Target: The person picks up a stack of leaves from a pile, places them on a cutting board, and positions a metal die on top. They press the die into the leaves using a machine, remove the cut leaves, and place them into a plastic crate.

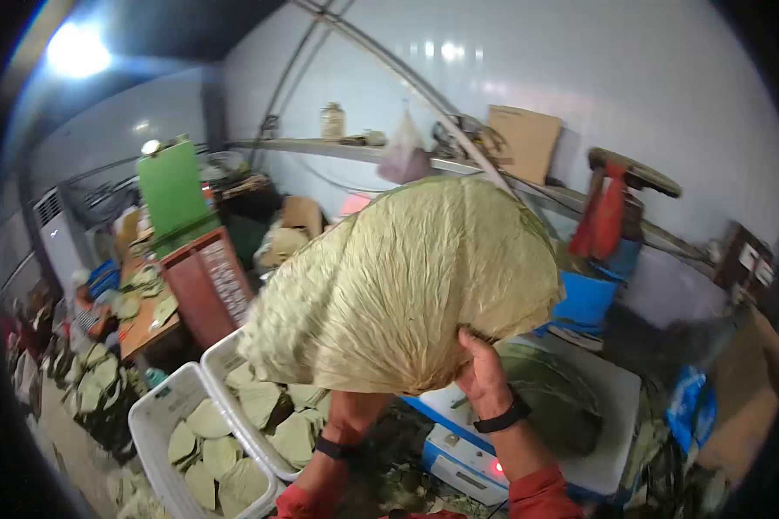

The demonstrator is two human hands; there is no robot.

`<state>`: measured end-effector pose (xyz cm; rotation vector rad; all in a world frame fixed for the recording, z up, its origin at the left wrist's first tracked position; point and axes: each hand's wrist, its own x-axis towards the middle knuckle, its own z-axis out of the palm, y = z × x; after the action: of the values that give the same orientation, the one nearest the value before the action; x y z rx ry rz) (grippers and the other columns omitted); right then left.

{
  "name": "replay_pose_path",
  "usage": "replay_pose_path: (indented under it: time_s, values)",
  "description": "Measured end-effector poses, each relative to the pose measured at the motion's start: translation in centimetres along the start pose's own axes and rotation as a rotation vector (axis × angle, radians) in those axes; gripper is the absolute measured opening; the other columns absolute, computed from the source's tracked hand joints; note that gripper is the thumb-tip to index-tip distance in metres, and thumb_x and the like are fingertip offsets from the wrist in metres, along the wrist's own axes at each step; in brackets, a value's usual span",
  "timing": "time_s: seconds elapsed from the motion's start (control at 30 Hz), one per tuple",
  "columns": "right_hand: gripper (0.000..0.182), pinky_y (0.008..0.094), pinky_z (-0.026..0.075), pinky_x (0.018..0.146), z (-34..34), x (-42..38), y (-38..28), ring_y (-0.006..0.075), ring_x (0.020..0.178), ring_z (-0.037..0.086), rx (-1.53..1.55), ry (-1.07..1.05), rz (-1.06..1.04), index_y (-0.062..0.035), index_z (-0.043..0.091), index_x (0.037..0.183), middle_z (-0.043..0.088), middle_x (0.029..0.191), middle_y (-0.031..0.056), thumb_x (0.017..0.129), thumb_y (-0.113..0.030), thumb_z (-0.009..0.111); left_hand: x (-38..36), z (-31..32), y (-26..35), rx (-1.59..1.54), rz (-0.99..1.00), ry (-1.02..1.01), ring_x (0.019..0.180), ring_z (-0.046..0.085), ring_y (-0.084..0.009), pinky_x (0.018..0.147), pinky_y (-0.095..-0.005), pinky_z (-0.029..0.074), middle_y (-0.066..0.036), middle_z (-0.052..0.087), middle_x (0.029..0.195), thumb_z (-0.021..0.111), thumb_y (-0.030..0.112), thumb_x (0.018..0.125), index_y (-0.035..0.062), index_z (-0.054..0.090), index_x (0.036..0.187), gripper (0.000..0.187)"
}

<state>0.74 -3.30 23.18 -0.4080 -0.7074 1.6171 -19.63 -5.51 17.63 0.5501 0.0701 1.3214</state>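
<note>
A large, pale green dried leaf (415,285), apparently a lotus leaf folded into a fan shape, is raised in front of me and fills the middle of the view. My right hand (483,381) grips its lower right edge, thumb on the near face and the other fingers behind. From below, my left hand (355,411) reaches up behind the leaf; its fingers are hidden. Beneath the right forearm sits a blue and white box-shaped device (463,463) with a red light. Beside it, a dark green bundle (550,398) rests on a white surface (619,389).
Two white bins (147,415) with cut leaf pieces (221,454) stand at lower left. Behind them are a red sign board (203,281), a green panel (173,186) and a wooden table (151,324). Another person (91,307) is at far left. A shelf (363,152) and slanted pole (398,69) line the wall.
</note>
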Motion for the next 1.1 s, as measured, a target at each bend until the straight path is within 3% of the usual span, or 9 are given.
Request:
replay_pose_path:
  time_s: [0.23, 0.3, 0.37, 0.47, 0.6, 0.7, 0.77, 0.87, 1.1]
  values:
    - [0.035, 0.0381, 0.040, 0.096, 0.0, -4.9, -5.2, 0.0208, 0.110, 0.052, -0.356, 0.259, -0.409, -0.0024, 0.050, 0.121, 0.056, 0.120, 0.0078, 0.092, -0.023, 0.051, 3.7, 5.3, -2.9, 0.216, -0.004, -0.503, 0.128, 0.038, -0.0297, 0.106, -0.0459, 0.028, -0.010, 0.042, 0.137, 0.064, 0.027, 0.076, 0.0069, 0.033, 0.138, 0.072]
    - [0.036, 0.0298, 0.040, 0.093, -1.8, -5.8, -4.9, 0.0149, 0.108, 0.051, -0.358, 0.293, -0.524, 0.0041, 0.057, 0.109, 0.058, 0.116, 0.0098, 0.094, -0.028, 0.052, 4.2, 3.3, -4.8, 0.322, -0.046, -0.242, 0.125, 0.041, -0.0293, 0.103, -0.0464, 0.032, -0.010, 0.043, 0.136, 0.064, 0.023, 0.077, 0.0048, 0.032, 0.138, 0.070]
    - [0.038, 0.0299, 0.039, 0.094, -1.8, -7.0, -4.3, 0.0163, 0.107, 0.050, -0.085, 0.297, -0.486, 0.0028, 0.050, 0.120, 0.054, 0.121, 0.0082, 0.096, -0.027, 0.049, 4.6, 3.5, -7.1, 0.134, -0.117, -0.180, 0.119, 0.047, -0.0277, 0.096, -0.0475, 0.040, -0.011, 0.045, 0.133, 0.059, 0.022, 0.083, 0.0021, 0.037, 0.134, 0.059]
    - [0.043, 0.0296, 0.036, 0.099, -6.9, -9.5, -2.8, 0.0216, 0.119, 0.047, -0.315, 0.428, -0.378, -0.0030, 0.044, 0.129, 0.048, 0.131, 0.0123, 0.094, -0.027, 0.051, 5.3, 3.8, -10.3, 0.265, -0.291, -0.044, 0.114, 0.051, -0.0279, 0.094, -0.0477, 0.041, -0.010, 0.051, 0.127, 0.056, 0.022, 0.085, 0.0010, 0.044, 0.128, 0.049]
    - [0.049, 0.0404, 0.027, 0.106, -14.7, -17.6, -3.2, 0.0303, 0.128, 0.037, -1.431, 0.381, -0.297, -0.0066, 0.051, 0.126, 0.044, 0.135, 0.0157, 0.088, -0.036, 0.058, 3.4, -4.4, -14.0, 0.312, -0.567, 0.128, 0.104, 0.057, -0.0273, 0.089, -0.0448, 0.045, -0.009, 0.059, 0.113, 0.054, 0.021, 0.086, 0.0016, 0.053, 0.117, 0.037]
    - [0.062, 0.0614, 0.016, 0.103, -19.3, -23.2, -7.3, 0.0359, 0.136, 0.017, -2.234, 0.569, 0.097, -0.0079, 0.053, 0.125, 0.022, 0.146, 0.0222, 0.076, -0.043, 0.067, 0.9, -13.2, -16.0, 0.361, -0.728, 0.285, 0.095, 0.061, -0.0262, 0.082, -0.0424, 0.049, -0.009, 0.062, 0.104, 0.053, 0.020, 0.086, 0.0018, 0.056, 0.108, 0.029]
    - [0.064, 0.0569, 0.023, 0.102, -23.0, -24.9, -8.3, 0.0362, 0.130, 0.028, -2.302, 0.618, -0.043, -0.0081, 0.051, 0.125, 0.033, 0.140, 0.0184, 0.073, -0.040, 0.070, 1.2, -15.2, -16.0, 0.405, -0.765, 0.320, 0.092, 0.062, -0.0262, 0.078, -0.0417, 0.051, -0.008, 0.063, 0.100, 0.053, 0.019, 0.086, 0.0022, 0.058, 0.103, 0.025]
    - [0.075, 0.0503, 0.031, 0.100, -25.0, -24.4, -10.0, 0.0359, 0.127, 0.029, -2.308, 0.454, 0.228, -0.0036, 0.045, 0.127, 0.040, 0.131, 0.0171, 0.067, -0.038, 0.074, 1.9, -14.1, -15.9, 0.419, -0.736, 0.362, 0.089, 0.063, -0.0272, 0.076, -0.0425, 0.052, -0.009, 0.064, 0.096, 0.053, 0.019, 0.085, 0.0036, 0.060, 0.098, 0.021]
    - [0.073, 0.0421, 0.042, 0.088, -28.1, -34.1, -16.4, 0.0325, 0.106, 0.049, -2.135, 0.535, -0.048, -0.0068, 0.045, 0.126, 0.053, 0.115, 0.0133, 0.064, -0.029, 0.076, 0.9, -3.4, -18.6, 0.726, -0.809, 0.376, 0.090, 0.063, -0.0243, 0.078, -0.0402, 0.052, -0.008, 0.063, 0.098, 0.051, 0.022, 0.087, 0.0034, 0.058, 0.101, 0.025]
